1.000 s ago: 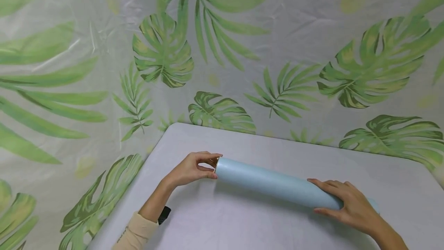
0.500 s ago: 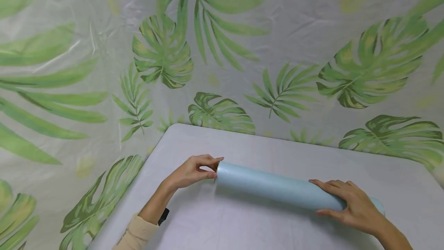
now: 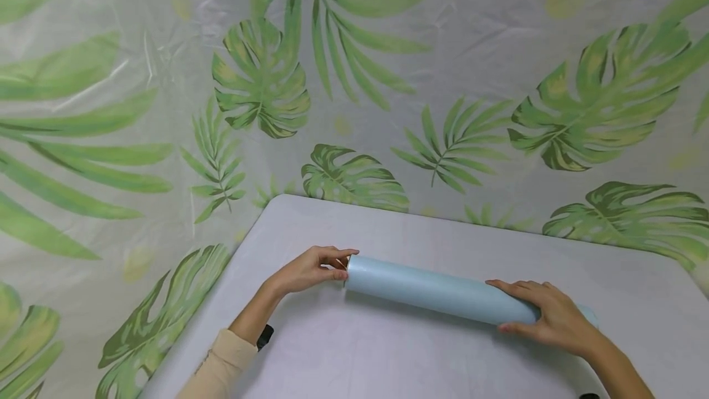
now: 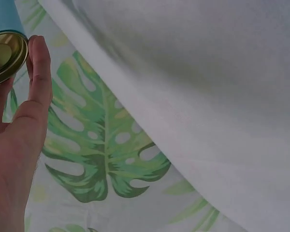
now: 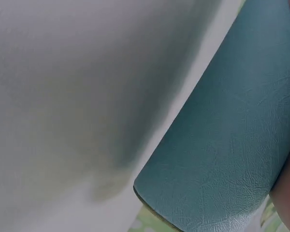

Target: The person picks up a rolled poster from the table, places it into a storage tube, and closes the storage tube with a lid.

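A long light blue tube (image 3: pixel 432 288) is held sloping down to the right over the white table. My left hand (image 3: pixel 310 270) pinches its left end, thumb at the front and fingers on the far side. In the left wrist view that end shows a round gold metal cap (image 4: pixel 9 53), with the fingers (image 4: pixel 40 72) at its rim. Further right, my right hand (image 3: pixel 559 319) grips the tube from above, thumb on the near side. The textured tube surface (image 5: pixel 222 125) fills much of the right wrist view, with only parts of the fingers showing.
The white table (image 3: pixel 343 350) has rounded corners and runs back to a sheet with green leaf prints (image 3: pixel 354 177). A beige sleeve (image 3: pixel 221 359) covers the left forearm. Dark bands show at both wrists.
The tube and right hand have shifted slightly left and up in the last half second, after a small move down and right. The left hand has stayed at the capped end.
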A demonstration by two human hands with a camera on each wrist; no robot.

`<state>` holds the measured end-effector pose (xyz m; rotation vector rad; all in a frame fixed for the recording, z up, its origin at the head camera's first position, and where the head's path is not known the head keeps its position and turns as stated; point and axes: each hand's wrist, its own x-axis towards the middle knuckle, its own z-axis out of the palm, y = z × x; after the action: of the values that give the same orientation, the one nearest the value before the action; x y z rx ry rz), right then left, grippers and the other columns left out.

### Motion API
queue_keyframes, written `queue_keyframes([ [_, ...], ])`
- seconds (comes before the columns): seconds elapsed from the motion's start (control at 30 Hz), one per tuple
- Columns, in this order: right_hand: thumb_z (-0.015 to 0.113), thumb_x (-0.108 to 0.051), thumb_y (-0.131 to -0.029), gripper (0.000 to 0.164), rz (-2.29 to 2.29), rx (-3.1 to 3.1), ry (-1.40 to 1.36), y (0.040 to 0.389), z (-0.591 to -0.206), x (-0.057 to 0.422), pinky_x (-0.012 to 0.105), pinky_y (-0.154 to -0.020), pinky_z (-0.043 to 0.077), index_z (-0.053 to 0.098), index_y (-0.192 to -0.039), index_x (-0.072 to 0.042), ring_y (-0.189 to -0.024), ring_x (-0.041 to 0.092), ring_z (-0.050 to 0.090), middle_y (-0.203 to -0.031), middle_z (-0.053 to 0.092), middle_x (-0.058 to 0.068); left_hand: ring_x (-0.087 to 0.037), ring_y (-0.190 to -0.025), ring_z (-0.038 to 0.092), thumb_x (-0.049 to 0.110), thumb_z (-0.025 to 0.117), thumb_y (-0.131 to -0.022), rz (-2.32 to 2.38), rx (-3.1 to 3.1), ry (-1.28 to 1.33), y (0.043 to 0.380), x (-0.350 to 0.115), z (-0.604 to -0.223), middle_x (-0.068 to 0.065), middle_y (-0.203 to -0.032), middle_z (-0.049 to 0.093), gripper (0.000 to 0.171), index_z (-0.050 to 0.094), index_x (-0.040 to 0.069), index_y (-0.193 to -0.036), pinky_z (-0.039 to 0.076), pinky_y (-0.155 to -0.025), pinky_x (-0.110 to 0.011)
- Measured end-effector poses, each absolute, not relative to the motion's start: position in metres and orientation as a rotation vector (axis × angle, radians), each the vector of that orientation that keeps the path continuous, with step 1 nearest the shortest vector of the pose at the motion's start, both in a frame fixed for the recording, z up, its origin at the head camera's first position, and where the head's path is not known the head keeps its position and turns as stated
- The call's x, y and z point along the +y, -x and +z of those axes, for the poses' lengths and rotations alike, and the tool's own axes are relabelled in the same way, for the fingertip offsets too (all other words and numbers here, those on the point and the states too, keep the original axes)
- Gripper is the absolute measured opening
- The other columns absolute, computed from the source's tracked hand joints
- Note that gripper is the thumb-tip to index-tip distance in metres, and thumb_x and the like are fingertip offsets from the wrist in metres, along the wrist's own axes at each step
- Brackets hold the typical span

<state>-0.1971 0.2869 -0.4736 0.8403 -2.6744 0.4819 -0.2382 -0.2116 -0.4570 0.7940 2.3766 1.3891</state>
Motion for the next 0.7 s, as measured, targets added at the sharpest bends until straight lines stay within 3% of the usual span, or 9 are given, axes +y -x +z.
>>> queue_keyframes([
  [0.2, 0.091, -0.053, -0.073, 0.079, 0.503, -2.737, -0.834, 0.205, -0.48, 0.284, 0.032, -0.079, 0.045, 0.061, -0.144, -0.037, -0.104, 0.011, 0.067, -0.124, 0.075, -0.007, -0.023, -0.118, 0.067, 0.024, 0.064, -0.105, 1.305, 2.332, -0.776, 0.251, -0.216, -0.461, -0.012, -0.131, 0.067, 0.054, 0.049, 0.016, -0.156, 0.053, -0.097, -0.032],
  [0.47, 0.087, -0.058, -0.076, 0.079, 0.499, -2.798, -0.848, 0.218, -0.477, 0.282, 0.035, -0.079, 0.046, 0.057, -0.147, -0.04, -0.105, 0.019, 0.069, -0.127, 0.074, -0.002, -0.027, -0.115, 0.067, 0.021, 0.063, -0.105, 1.221, 2.287, -0.761, 0.272, -0.216, -0.464, -0.013, -0.129, 0.068, 0.057, 0.045, 0.01, -0.158, 0.053, -0.097, -0.036],
  [0.7, 0.085, -0.05, -0.082, 0.064, 0.541, -2.778, -0.852, 0.229, -0.477, 0.279, 0.04, -0.077, 0.053, 0.067, -0.14, -0.029, -0.098, 0.02, 0.07, -0.115, 0.073, -0.006, -0.025, -0.119, 0.062, 0.024, 0.064, -0.104, 1.145, 2.363, -0.821, 0.284, -0.214, -0.469, -0.012, -0.126, 0.07, 0.056, 0.047, 0.006, -0.155, 0.051, -0.098, -0.039],
])
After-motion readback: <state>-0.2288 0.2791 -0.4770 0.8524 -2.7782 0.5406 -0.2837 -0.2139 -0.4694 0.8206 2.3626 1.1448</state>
